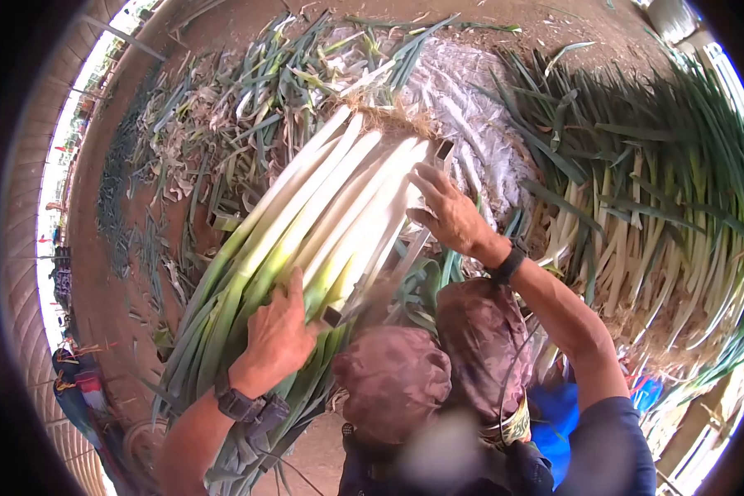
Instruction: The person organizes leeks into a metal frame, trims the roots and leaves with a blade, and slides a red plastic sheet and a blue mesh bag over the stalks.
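A bundle of thick leeks (339,207) lies slantwise in front of me, white shanks and roots toward the far side, green leaves toward my lower left. My left hand (277,339) rests on the bundle where white turns to green, index finger stretched along a stalk. At the right edge of the white shanks is my right hand (448,207), fingers apart and bent toward the stalks. Square metal tube ends (445,151) show beside the bundle, one near each hand. What lies beneath the leeks is mostly hidden.
A large pile of leeks (645,190) with roots and dark leaves lies to the right. Cut leaves and peelings (223,124) cover the ground at the back left. A whitish sheet (467,107) spreads behind the bundle. My knees (393,380) are close below it.
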Demonstrator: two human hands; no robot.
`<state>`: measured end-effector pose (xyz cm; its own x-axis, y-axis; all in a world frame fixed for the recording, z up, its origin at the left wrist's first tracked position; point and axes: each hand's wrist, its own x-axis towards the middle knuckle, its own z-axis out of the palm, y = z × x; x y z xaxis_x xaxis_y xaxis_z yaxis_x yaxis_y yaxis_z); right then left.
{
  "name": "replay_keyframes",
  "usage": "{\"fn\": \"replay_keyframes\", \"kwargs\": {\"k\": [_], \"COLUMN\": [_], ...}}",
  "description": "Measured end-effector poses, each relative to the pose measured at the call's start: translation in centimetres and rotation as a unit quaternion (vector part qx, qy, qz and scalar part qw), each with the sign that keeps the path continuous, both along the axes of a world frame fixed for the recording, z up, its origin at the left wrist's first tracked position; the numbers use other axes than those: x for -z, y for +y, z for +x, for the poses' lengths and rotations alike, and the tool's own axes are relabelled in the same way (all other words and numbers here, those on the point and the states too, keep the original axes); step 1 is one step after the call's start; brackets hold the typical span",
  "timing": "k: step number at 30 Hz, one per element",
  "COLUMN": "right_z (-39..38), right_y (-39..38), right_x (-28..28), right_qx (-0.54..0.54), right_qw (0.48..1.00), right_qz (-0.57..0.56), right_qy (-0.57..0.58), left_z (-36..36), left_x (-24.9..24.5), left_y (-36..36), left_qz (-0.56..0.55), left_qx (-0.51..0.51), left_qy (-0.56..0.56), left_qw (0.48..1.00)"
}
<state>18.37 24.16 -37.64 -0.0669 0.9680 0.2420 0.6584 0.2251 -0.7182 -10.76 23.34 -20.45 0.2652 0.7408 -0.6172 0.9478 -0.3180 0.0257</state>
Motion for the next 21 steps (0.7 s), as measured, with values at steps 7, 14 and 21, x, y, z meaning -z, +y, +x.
{"fn": "replay_keyframes", "kwargs": {"k": [7,14,21], "right_z": [-1.3,-3.5,-3.5], "right_y": [1.6,5.1,5.3], "right_x": [-1.9,-0.1,0.5], "right_qx": [0.018,-0.11,-0.105], "right_qw": [0.986,0.977,0.974], "right_qz": [0.112,0.097,0.102], "right_qy": [-0.123,-0.157,-0.176], "left_z": [-0.6,-0.9,-1.3], "left_x": [2.2,4.4,3.3], "left_y": [-0.2,-0.8,-1.3], "left_qz": [0.039,0.027,0.083], "left_qx": [0.113,0.1,0.155], "left_qy": [-0.011,0.052,-0.036], "left_qw": [0.993,0.993,0.984]}}
